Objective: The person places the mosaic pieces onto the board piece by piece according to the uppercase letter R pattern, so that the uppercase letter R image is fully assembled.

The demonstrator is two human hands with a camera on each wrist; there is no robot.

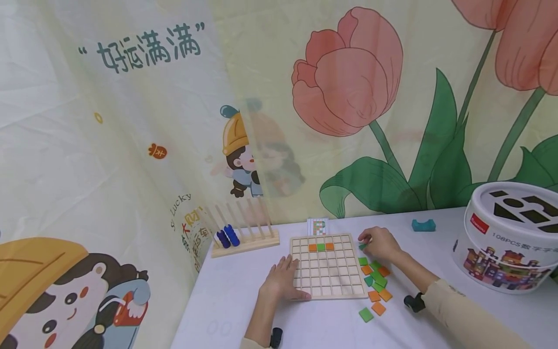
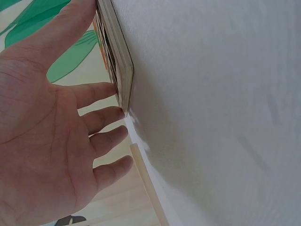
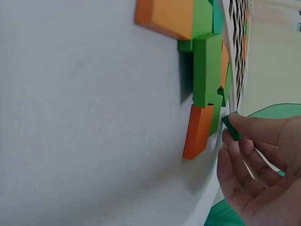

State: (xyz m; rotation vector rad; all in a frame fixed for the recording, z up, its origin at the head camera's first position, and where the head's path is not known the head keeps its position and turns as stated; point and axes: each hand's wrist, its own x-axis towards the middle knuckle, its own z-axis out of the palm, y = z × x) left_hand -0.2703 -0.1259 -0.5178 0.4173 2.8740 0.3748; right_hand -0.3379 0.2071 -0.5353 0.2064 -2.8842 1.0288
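Most of the frame is being filled by a printed cloth. Below it, a white table is being shown. At right, table space is being taken by a bucket; at lower centre, by a gridded board; left of that, by a bead rack. The board's left edge is being touched by the left hand, its fingers being held spread. Well apart, near the board's upper right corner, what seems to be a dark green tile, partly being hidden, is being pinched by the right hand. A card is being seen behind the board. Loose tiles are being scattered along its right side; three set tiles are being held in its upper cells.
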